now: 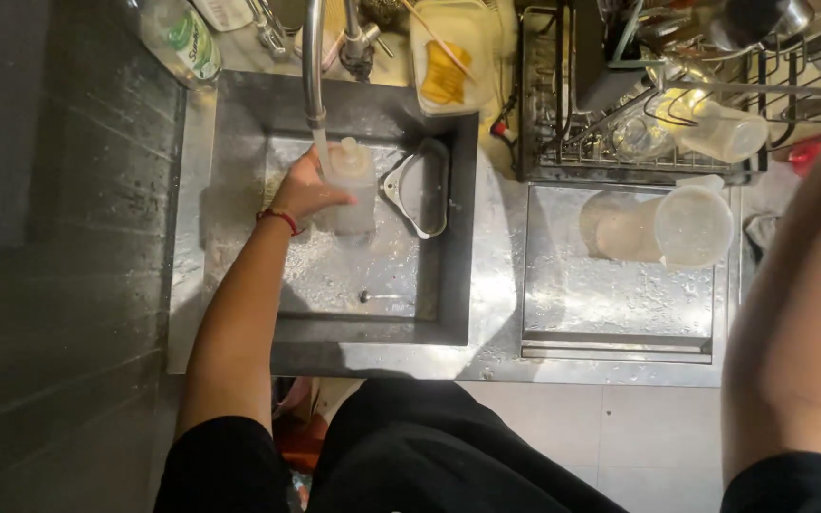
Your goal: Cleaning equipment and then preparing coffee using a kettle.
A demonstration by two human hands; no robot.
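A: How is the left hand shown?

B: Its grip is closed around a translucent plastic bottle, which is held upright inside the sink, directly beneath the faucet. A red bracelet is worn at the wrist.

A: And the right hand?

B: Only the blurred right forearm is seen, right of the sink; the hand itself is cut off, so its grip cannot be judged.

A: What else is placed around the sink?

B: A white strainer basket is lodged at its right wall. A clear container, apparently on its side, is laid on the counter to the right, in front of the dish rack.
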